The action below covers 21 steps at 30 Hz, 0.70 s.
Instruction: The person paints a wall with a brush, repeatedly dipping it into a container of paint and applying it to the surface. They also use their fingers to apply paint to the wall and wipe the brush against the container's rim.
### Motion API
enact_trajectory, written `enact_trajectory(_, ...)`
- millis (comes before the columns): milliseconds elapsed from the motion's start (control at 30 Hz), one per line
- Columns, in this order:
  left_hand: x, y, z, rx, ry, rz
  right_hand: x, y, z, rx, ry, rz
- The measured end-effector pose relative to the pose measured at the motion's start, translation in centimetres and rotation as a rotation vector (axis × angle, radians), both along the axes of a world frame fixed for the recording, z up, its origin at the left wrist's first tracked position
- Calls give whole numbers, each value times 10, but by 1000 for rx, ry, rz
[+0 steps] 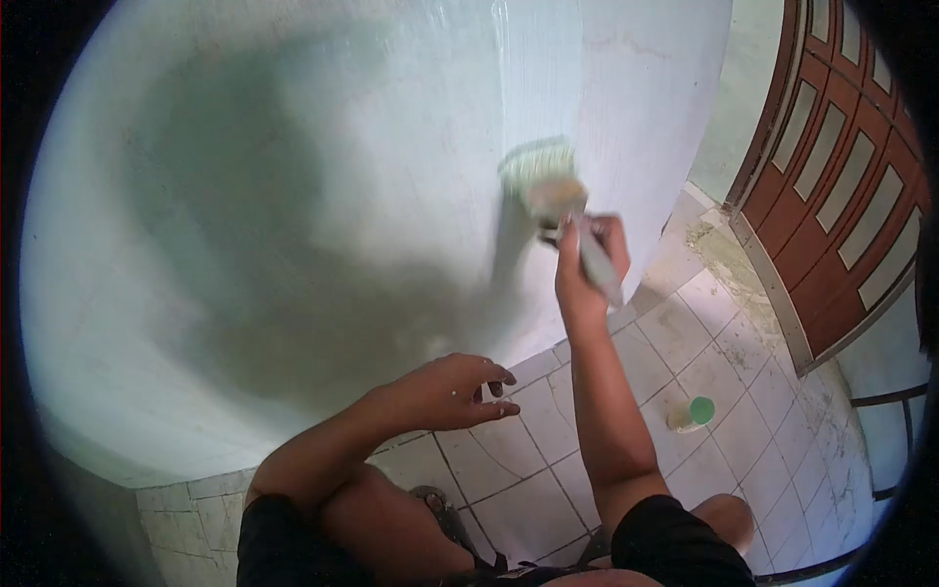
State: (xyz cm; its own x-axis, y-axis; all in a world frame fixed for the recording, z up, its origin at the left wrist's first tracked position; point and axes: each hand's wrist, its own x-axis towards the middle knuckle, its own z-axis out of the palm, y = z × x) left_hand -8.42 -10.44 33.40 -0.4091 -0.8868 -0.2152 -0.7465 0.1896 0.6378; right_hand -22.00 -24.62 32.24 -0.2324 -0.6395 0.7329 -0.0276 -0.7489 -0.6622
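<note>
My right hand (pixel 594 256) is closed around the pale handle of a wide paintbrush (pixel 558 196). The brush's bristles touch the pale wall (pixel 411 147), just below a lighter, wet-looking vertical strip. My left hand (pixel 469 391) hangs in front of the wall's lower part, its fingers apart and slightly curled, holding nothing. Small white specks show on the back of that hand.
A container with green paint (pixel 701 411) stands on the tiled floor (pixel 518 499) to the right of my right forearm. A brown door (pixel 831 166) with pale panels is at the upper right. My knees and sandalled foot are below.
</note>
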Motion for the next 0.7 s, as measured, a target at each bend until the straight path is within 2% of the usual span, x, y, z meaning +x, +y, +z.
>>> enact_trajectory(100,-3,1,-2,-11,19,-25,-14,26,-47,153,102,-49)
enact_trajectory(167,-2,-1,-1,-28,37,-50,-23,38,-61,398,-308,173)
enact_trajectory(200,-2,-2,0,-3,22,-57,-27,40,-62,383,-256,158)
enact_trajectory(233,-2,-2,0,26,8,-63,-31,33,-56,361,-16,30)
enact_trajectory(267,-2,-3,-2,43,23,-71,-32,22,-47,345,225,-97)
enact_trajectory(300,-2,-3,-5,-1,-35,-79,-26,20,-17,258,219,-80)
enact_trajectory(333,-1,-3,-6,-46,-98,-87,-17,16,16,300,169,-41)
enact_trajectory(433,-1,0,2,47,-120,-64,-2,-18,95,61,118,-246)
enact_trajectory(500,3,3,0,45,-78,-62,-1,11,161,152,-28,-139)
enact_trajectory(533,4,3,2,31,-91,-52,-3,11,179,91,-79,16)
enact_trajectory(567,4,5,3,19,-105,-42,-4,10,190,32,-134,170)
enact_trajectory(633,7,8,1,35,-96,-43,3,17,187,-52,-295,313)
enact_trajectory(700,10,9,-1,31,-96,-37,11,4,161,-332,-420,317)
